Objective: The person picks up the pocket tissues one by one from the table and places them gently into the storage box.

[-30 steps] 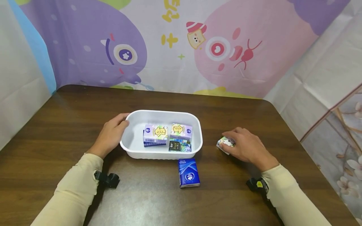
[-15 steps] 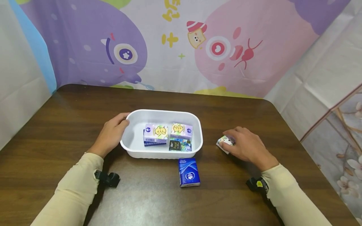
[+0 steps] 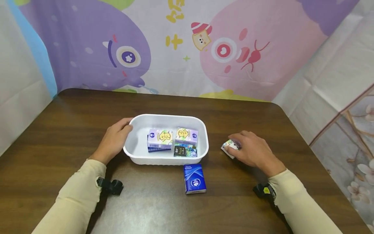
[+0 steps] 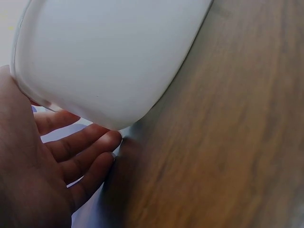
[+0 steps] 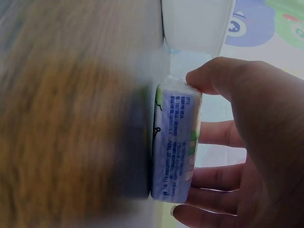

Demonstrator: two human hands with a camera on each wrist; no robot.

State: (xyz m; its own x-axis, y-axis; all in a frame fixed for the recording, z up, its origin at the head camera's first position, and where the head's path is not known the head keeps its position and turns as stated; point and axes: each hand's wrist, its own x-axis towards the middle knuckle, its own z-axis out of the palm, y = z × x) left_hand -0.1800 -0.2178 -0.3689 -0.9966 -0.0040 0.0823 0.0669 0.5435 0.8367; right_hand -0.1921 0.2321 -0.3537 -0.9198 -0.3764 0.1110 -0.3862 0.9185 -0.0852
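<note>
My left hand (image 3: pixel 114 139) holds the left end of a white plastic tub (image 3: pixel 165 160), its thumb at the rim. In the left wrist view, its fingers (image 4: pixel 90 173) lie against the tub's outer wall (image 4: pixel 104 61). To the right of the tub, my right hand (image 3: pixel 252 148) grips a small tissue pack (image 3: pixel 230 147) with a white, cartoon-printed top. The right wrist view shows this pack's purple printed side (image 5: pixel 175 142), low against the table, with the thumb at one end and fingers behind it. Part of the pack is hidden under the hand.
Inside the tub lie two purple bear-print tissue packs, one at left (image 3: pixel 159 138) and one at right (image 3: pixel 186 135), a dark-labelled pack (image 3: pixel 185 150) and a dark blue pack (image 3: pixel 159 149). A blue tissue pack (image 3: pixel 194 179) lies on the table before the tub.
The right hand and its tissue pack have shifted very slightly left. The left hand and tub look nearly still, apart from a small camera shift.
</note>
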